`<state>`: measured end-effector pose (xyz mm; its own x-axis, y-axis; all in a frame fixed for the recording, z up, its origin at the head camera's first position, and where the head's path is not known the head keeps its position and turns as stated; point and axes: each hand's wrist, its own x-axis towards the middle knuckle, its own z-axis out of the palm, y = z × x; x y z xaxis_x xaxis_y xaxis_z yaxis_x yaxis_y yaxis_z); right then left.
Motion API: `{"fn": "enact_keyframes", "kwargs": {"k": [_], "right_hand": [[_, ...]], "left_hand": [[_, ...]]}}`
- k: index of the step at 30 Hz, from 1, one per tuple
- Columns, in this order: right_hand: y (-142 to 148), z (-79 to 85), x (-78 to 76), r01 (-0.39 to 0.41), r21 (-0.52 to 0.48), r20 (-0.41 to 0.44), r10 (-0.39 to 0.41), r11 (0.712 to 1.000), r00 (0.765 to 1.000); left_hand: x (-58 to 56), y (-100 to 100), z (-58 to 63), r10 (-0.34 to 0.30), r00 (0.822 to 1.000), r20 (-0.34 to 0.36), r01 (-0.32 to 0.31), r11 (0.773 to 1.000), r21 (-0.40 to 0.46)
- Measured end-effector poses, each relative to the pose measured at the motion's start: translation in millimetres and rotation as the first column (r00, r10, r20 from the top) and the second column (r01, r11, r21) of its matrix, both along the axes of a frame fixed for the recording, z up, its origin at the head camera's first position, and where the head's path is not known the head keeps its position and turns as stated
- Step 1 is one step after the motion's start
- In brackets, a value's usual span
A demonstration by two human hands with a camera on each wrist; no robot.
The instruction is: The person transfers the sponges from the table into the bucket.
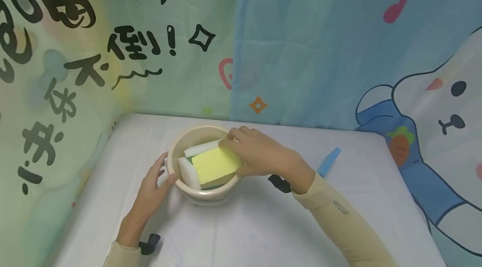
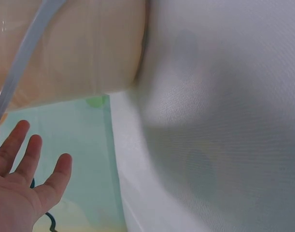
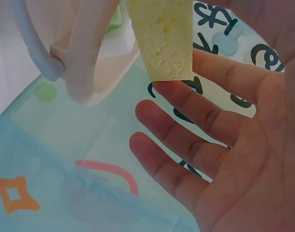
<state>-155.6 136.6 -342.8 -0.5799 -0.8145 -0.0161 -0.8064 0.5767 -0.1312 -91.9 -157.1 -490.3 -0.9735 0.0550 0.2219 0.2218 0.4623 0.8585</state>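
A cream bucket (image 1: 211, 193) with a pale handle (image 2: 29, 48) stands on the white table. Inside it lie white blocks, one at the back (image 1: 201, 148) and one at the left (image 1: 189, 173), with bits of green beside them. My right hand (image 1: 260, 152) pinches a yellow sponge (image 1: 216, 164) at the bucket's mouth; in the right wrist view the sponge (image 3: 169, 38) shows its pores, and the other fingers (image 3: 174, 150) are spread. At the bucket's left side my left hand (image 1: 152, 191) rests with thumb by the rim and fingers extended (image 2: 29, 159).
A thin light-blue item (image 1: 329, 161) lies on the table (image 1: 241, 233) to the right, partly behind my right forearm. Printed cloth hangings (image 1: 301, 49) rise behind the table and along its left side. Black pieces (image 1: 149, 244) sit at both wrists.
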Motion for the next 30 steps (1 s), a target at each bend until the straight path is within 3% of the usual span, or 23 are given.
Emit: {"fn": "enact_keyframes", "kwargs": {"k": [10,22,26,30], "right_hand": [[-5,3.5,4.6,-0.019,0.021,-0.053,0.020,1.000,0.998],[-16,-2.9,-2.8,0.016,0.088,0.086,-0.023,0.996,0.996],[-13,-3.1,-5.7,0.039,0.075,0.139,-0.049,0.996,0.989],[-8,-2.3,-7.1,0.053,0.020,0.124,-0.055,0.998,0.991]], "left_hand": [[0.5,-1,-2.0,-0.012,1.000,-0.017,0.012,1.000,0.009],[1.0,0,-2.0,-0.007,1.000,-0.004,0.007,1.000,0.008],[0.8,0,-2.2,-0.008,1.000,-0.005,0.008,1.000,0.012],[0.5,-1,-1.3,-0.009,1.000,-0.006,0.009,1.000,0.013]]}}
